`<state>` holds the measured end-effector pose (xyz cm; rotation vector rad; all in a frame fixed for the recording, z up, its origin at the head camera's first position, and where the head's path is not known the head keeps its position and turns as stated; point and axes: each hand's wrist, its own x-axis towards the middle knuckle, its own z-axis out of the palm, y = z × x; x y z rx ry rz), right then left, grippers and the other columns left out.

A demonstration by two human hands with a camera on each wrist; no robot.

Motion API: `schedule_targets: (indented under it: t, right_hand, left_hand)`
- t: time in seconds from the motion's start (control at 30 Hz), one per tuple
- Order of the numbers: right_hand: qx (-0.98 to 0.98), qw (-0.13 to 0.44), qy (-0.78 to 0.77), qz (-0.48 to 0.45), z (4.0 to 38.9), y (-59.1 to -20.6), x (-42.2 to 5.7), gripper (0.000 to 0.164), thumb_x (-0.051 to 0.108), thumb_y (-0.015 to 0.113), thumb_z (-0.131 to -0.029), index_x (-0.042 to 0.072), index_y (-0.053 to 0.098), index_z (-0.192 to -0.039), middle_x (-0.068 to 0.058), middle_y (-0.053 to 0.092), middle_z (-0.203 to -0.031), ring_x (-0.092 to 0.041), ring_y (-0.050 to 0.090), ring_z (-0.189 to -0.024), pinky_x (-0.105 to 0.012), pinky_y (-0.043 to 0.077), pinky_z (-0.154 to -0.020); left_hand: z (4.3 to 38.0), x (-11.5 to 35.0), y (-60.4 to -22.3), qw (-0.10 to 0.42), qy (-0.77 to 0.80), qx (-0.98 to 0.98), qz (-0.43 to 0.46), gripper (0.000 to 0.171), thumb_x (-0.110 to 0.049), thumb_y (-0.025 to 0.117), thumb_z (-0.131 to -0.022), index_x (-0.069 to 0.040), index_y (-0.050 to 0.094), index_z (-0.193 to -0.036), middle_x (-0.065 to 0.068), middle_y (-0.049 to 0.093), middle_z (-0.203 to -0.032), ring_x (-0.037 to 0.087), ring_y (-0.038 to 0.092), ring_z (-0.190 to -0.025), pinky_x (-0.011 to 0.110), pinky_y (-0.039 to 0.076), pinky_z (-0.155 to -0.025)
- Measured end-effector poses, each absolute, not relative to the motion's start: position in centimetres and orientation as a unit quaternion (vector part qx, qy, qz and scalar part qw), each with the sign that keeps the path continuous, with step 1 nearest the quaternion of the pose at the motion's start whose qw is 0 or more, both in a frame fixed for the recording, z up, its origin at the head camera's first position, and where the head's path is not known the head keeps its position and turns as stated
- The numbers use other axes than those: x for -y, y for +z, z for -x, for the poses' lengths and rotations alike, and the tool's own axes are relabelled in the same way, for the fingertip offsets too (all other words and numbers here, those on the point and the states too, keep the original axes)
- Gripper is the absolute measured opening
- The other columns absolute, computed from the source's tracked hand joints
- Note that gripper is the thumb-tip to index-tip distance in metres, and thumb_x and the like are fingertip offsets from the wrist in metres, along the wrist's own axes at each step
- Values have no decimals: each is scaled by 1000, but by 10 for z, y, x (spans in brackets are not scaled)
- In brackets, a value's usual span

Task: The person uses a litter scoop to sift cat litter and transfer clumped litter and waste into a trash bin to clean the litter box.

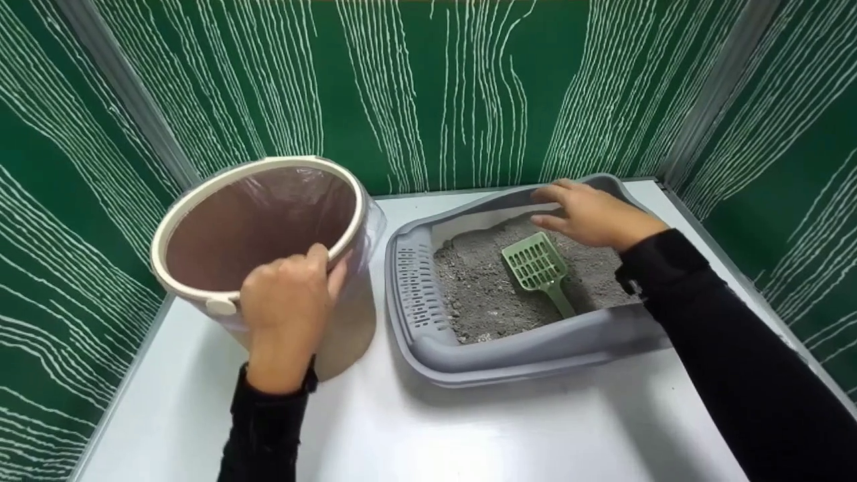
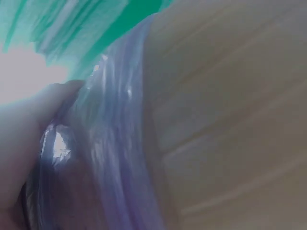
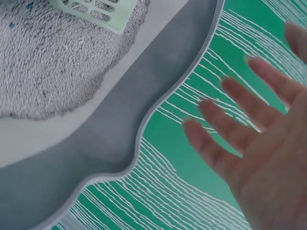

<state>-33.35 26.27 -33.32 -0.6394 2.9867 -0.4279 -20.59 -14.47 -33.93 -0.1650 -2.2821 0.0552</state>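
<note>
My left hand (image 1: 284,304) grips the near rim of a beige trash can (image 1: 348,328), its fingers curled over the edge. The can tilts toward me, and a clear plastic liner (image 1: 304,184) is folded over its rim; the liner (image 2: 120,120) fills much of the left wrist view. Over the far right part of a grey litter box (image 1: 509,358) hovers my right hand (image 1: 589,214), holding nothing. In the right wrist view its fingers (image 3: 211,148) are spread. A green slotted litter scoop (image 1: 535,261) lies on the grey litter (image 1: 482,314), handle pointing toward the near side.
Both containers stand on a white table (image 1: 428,435). Green panels (image 1: 462,100) with white wavy lines enclose it at the back and sides, joined by grey corner posts (image 1: 713,87). The litter box stands close to the back panel, right of the can.
</note>
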Motion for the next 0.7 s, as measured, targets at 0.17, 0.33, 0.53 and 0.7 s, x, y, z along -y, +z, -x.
schedule_targets:
  t: [0.17,0.33,0.53,0.7]
  right_hand:
    - [-978,1,-79,191,325,-337,-265,81,64,48,-100,21,23,-163,-15,6,-174,-54,15,-155,-77,16,-118]
    - [-985,2,-51,164,324,-340,-266,88,74,32,-98,24,6,-166,-11,-4,-175,-59,6,-154,-80,4,-117]
    - [-988,17,-51,145,328,-339,-267,91,78,26,-97,24,1,-165,-11,-8,-174,-58,1,-154,-81,-4,-114]
    - [-988,27,-51,143,330,-336,-267,91,78,26,-97,23,1,-165,-12,-9,-174,-59,-1,-154,-81,-4,-114]
  left_hand:
    - [240,168,-336,392,13,917,69,44,-45,71,-93,-5,62,-74,12,57,-53,36,59,-47,47,43,-45]
    - [274,197,-335,369,5,927,67,50,-48,68,-94,-4,59,-72,12,54,-53,38,58,-49,49,42,-47]
    - [300,221,-336,372,-3,926,62,51,-47,68,-95,-3,58,-71,17,55,-54,42,59,-52,52,43,-48]
    - [302,224,-335,383,-14,921,66,57,-54,68,-93,-3,55,-69,18,54,-54,43,58,-52,52,42,-48]
